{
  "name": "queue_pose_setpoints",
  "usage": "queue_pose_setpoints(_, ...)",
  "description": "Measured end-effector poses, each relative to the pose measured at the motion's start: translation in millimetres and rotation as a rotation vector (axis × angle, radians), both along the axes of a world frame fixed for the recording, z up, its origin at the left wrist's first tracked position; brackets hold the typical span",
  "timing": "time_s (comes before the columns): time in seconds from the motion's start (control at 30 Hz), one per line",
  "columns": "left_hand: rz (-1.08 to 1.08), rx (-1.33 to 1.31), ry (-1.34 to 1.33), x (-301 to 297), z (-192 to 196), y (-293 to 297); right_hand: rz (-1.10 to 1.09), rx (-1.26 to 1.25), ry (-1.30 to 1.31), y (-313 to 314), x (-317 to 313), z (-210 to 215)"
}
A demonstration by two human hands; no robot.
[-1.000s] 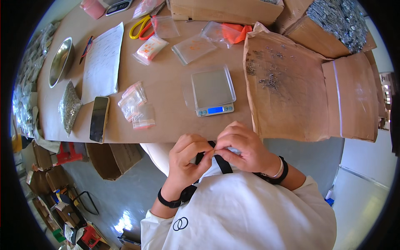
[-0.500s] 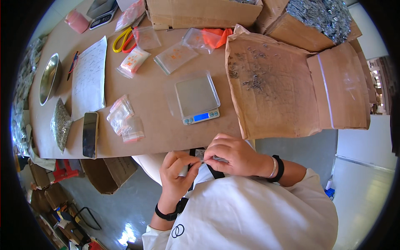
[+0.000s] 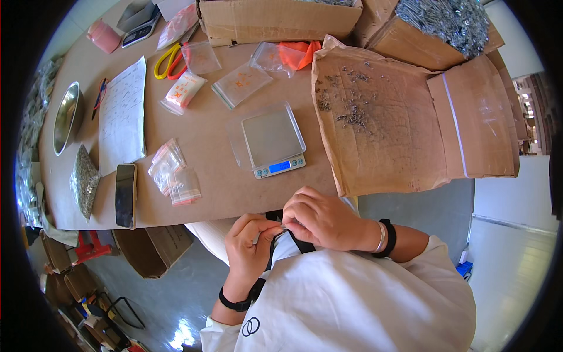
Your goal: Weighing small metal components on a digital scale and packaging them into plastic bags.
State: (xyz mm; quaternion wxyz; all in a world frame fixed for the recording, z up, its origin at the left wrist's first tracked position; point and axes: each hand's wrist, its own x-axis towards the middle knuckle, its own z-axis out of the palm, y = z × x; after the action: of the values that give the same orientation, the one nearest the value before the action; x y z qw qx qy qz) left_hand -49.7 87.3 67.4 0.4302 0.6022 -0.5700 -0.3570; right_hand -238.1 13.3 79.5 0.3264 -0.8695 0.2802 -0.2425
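Just off the table's front edge, my left hand (image 3: pixel 251 240) and my right hand (image 3: pixel 319 220) meet with their fingertips pinched together. Between them is a sliver of what looks like a small clear zip bag (image 3: pixel 282 226), mostly hidden by the fingers. Beyond my hands stands a small digital scale (image 3: pixel 272 141), its metal plate bare and its blue display lit. To its left lies a loose pile of small zip bags (image 3: pixel 175 170). On the right, a cardboard sheet (image 3: pixel 387 141) with a raised edge carries scattered small screws (image 3: pixel 355 111).
Open cartons (image 3: pixel 275 23) stand at the back, one heaped with metal hardware (image 3: pixel 443 26). Leftward are a phone (image 3: pixel 125 196), a filled bag (image 3: pixel 85 182), a steel bowl (image 3: pixel 68 117), a paper sheet (image 3: pixel 123 111) and yellow-handled scissors (image 3: pixel 169 60). More bags (image 3: pixel 241 84) lie behind the scale.
My hands have drawn closer together, and less of the clear bag shows between the fingers. The view has shifted slightly; the things on the table stay in place.
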Motion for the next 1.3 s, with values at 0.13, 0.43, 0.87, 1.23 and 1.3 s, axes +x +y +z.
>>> queue_pose_setpoints(0.13,-0.049,0.097,-0.007,7,-10,8,0.12,0.181,0.036,-12,-17,1)
queue_pose_setpoints(0.43,0.046,0.6,0.217,14,-126,25,-0.563,0.278,0.524,-167,-169,-41)
queue_pose_setpoints(0.87,-0.25,0.348,-0.089,36,-53,22,-0.743,0.245,0.776,-265,-127,-72)
queue_pose_setpoints(1.23,0.411,0.002,-0.025,84,-32,13,-0.174,-0.013,0.384,-207,-69,-74)
queue_pose_setpoints(1.3,0.408,-0.003,0.024,85,-33,13,-0.144,-0.167,0.32,-200,-73,-77)
